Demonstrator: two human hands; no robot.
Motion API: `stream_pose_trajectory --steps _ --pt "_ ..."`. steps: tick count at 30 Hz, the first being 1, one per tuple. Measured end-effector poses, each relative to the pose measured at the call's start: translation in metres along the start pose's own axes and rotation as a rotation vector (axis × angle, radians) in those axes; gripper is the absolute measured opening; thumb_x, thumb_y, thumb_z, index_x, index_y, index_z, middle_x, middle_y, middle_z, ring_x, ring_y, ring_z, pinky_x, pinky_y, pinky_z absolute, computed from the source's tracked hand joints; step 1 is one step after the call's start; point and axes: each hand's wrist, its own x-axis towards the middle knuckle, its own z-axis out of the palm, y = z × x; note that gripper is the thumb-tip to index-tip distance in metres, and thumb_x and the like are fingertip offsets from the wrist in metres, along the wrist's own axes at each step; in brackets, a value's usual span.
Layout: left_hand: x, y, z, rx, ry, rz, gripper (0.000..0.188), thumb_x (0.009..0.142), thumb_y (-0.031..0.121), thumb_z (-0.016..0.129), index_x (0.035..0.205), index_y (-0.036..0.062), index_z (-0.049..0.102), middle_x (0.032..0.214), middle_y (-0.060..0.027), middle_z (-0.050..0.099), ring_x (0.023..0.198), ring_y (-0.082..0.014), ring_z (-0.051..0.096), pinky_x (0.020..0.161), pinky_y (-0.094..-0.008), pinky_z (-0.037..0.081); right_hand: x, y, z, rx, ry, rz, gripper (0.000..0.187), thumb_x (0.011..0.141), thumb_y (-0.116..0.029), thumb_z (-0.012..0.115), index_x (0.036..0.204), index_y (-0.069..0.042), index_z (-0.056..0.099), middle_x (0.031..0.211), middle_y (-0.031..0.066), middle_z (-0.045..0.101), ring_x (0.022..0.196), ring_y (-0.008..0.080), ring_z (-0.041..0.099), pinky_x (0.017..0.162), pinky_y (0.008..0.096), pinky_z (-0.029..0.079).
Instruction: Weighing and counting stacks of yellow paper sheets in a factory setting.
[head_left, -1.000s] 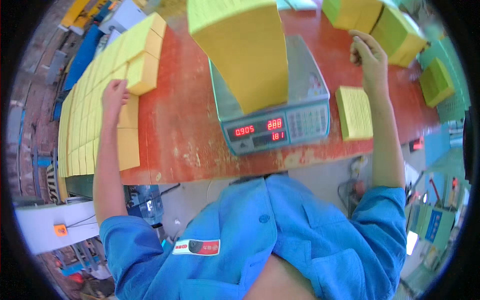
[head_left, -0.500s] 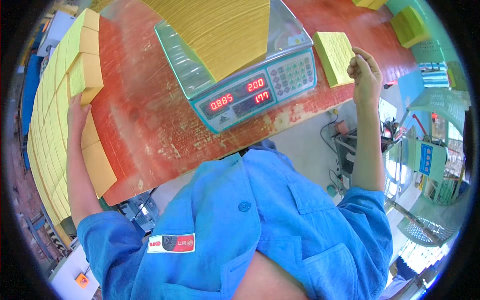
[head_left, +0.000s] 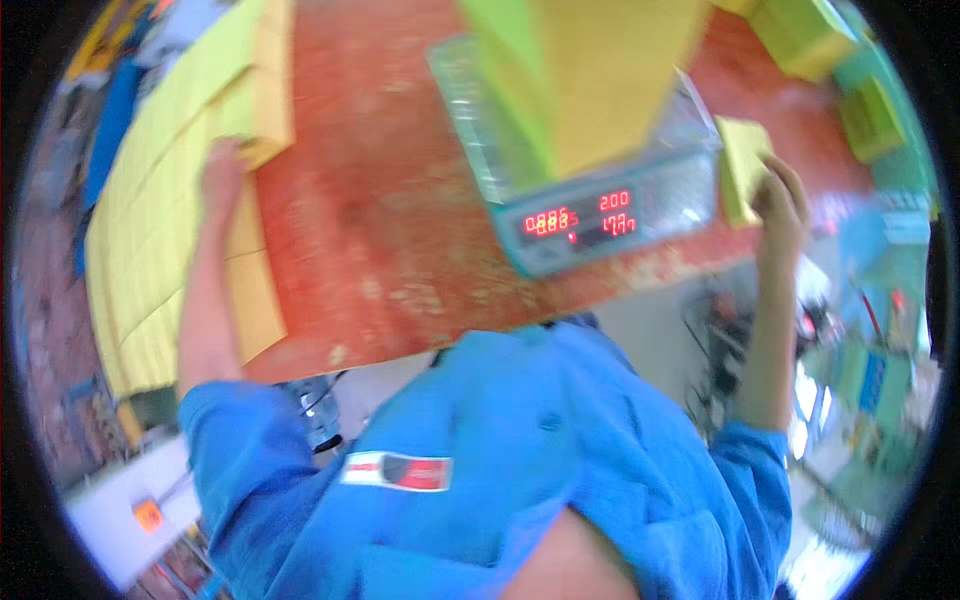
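Note:
The picture is smeared by motion. My left hand (head_left: pixel 222 175) touches the near end of a stack of yellow paper (head_left: pixel 245 115) that sits on top of the long block of paper stacks at the left. Its fingers are too blurred to read. My right hand (head_left: pixel 782 203) is over the right edge of a smaller yellow paper stack (head_left: pixel 742 165), its fingers curled in; anything in them is hidden. Between my hands, a tall yellow paper stack (head_left: pixel 610 90) rests on a digital scale (head_left: pixel 660 205) with lit red digits.
The worn red table (head_left: pixel 350 200) carries all of this, its front edge close to my body. More yellow stacks (head_left: pixel 805 35) stand at the far right. A white surface with an orange label (head_left: pixel 148 515) is at the lower left. Green equipment (head_left: pixel 870 385) stands at the right.
The whole view has swung, so the table, scale and stacks now lie further right in it. Both hands keep about the same places beside their paper stacks.

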Motion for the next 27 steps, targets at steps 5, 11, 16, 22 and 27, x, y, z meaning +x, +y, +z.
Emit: stream_pose_trajectory --steps 5,11,16,22,27 --pt "0.027 0.059 -0.024 0.015 0.023 -0.002 0.016 0.081 0.014 0.069 0.092 0.0069 0.059 0.093 -0.0109 0.06 0.09 -0.0318 0.061 0.076 -0.0428 0.051 -0.011 0.011 -0.014 0.142 -0.087 -0.011 0.023 0.097 -0.007 0.053 0.116 0.001 0.064 0.079 0.0002 0.054 0.067 0.0069 0.049 0.06 0.0209 0.04" --pt "0.028 0.045 -0.029 -0.001 0.028 0.026 0.01 0.084 0.012 0.066 0.087 0.0048 0.059 0.086 -0.012 0.059 0.087 -0.0318 0.06 0.073 -0.0431 0.05 -0.019 0.001 0.004 0.209 -0.143 -0.012 0.023 0.099 -0.006 0.051 0.116 0.001 0.063 0.082 0.0008 0.053 0.069 0.0072 0.048 0.06 0.0207 0.039" --pt "0.035 0.031 -0.021 -0.05 0.039 0.061 0.009 0.087 0.013 0.062 0.083 0.0047 0.059 0.084 -0.0122 0.059 0.083 -0.0325 0.061 0.071 -0.0437 0.051 -0.031 -0.014 0.017 0.203 -0.157 -0.031 0.023 0.099 -0.006 0.05 0.117 0.001 0.063 0.082 0.0011 0.053 0.069 0.0073 0.048 0.061 0.0205 0.039" --pt "0.037 0.031 -0.018 -0.015 0.049 0.054 0.008 0.087 0.012 0.059 0.085 0.0052 0.061 0.084 -0.0121 0.06 0.08 -0.0328 0.062 0.069 -0.0437 0.051 -0.057 -0.044 0.038 0.183 -0.177 -0.059 0.023 0.097 -0.002 0.049 0.114 0.002 0.063 0.078 0.0009 0.053 0.066 0.0069 0.047 0.059 0.0205 0.038" --pt "0.021 0.048 -0.044 -0.042 0.158 -0.044 0.007 0.086 0.011 0.059 0.086 0.0063 0.064 0.092 -0.0083 0.064 0.084 -0.0307 0.063 0.071 -0.0419 0.052 -0.11 -0.085 0.089 0.135 -0.438 0.054 0.02 0.094 -0.002 0.051 0.109 0.001 0.063 0.073 0.0031 0.056 0.07 0.0082 0.055 0.062 0.0204 0.044"
